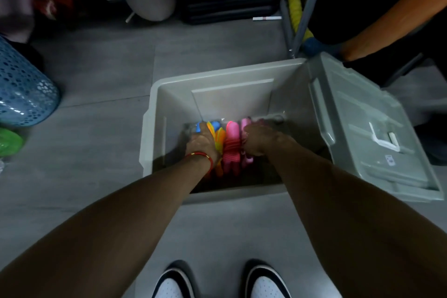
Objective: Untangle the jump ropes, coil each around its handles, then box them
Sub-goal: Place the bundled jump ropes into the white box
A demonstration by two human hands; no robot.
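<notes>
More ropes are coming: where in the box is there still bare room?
The far half of the box floor is bare, beyond the coiled jump ropes. The near middle is crowded: both the left hand and right hand rest on the bundles. The lid leans at the right.

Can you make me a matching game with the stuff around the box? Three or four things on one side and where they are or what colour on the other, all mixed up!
Things:
1. lid
2. blue basket
3. left hand
4. pink rope bundle

Places or states:
A. lying on the floor at the far left
B. inside the box, between the two hands
C. leaning on the box's right side
D. has a red string bracelet at its wrist

Right pairs: 1-C, 2-A, 3-D, 4-B
</notes>
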